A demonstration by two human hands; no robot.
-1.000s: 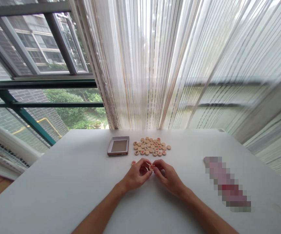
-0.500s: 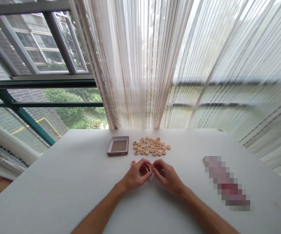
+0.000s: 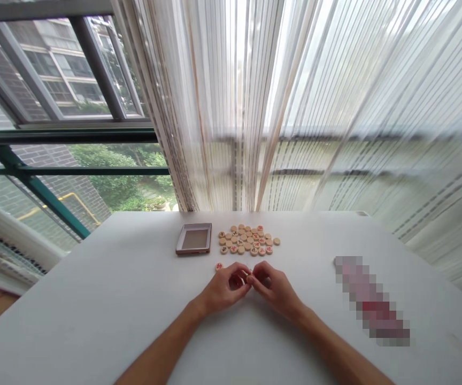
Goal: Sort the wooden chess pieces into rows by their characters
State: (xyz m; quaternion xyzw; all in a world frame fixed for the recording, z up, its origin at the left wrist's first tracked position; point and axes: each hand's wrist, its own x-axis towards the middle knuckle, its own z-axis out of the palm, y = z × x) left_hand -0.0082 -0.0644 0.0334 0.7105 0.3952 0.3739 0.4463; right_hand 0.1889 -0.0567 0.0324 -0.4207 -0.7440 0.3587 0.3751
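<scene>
My left hand (image 3: 228,286) is closed, its thumb and fingertips pinched toward my right hand. My right hand (image 3: 273,286) is closed too, thumb and fingers meeting the left fingertips. Between them is a round wooden Chinese chess piece, mostly hidden by the fingers. A single chess piece (image 3: 219,267) with a red character lies just beyond my left hand. Red marks also show in the gap of the left hand, partly hidden. Farther back lies a loose group of chess pieces (image 3: 248,246), some with red or black characters up, others plain side up.
A shallow tray-like box (image 3: 179,246) stands left of the pieces on the white table (image 3: 106,299). A pixelated, long pinkish item (image 3: 369,299) lies at the right. Behind the table's far edge hang striped sheer curtains (image 3: 231,107), beside a window at the left.
The chess piece between my fingertips has turned, so its red character no longer shows and the fingers cover it more. The hands have stayed in nearly the same place.
</scene>
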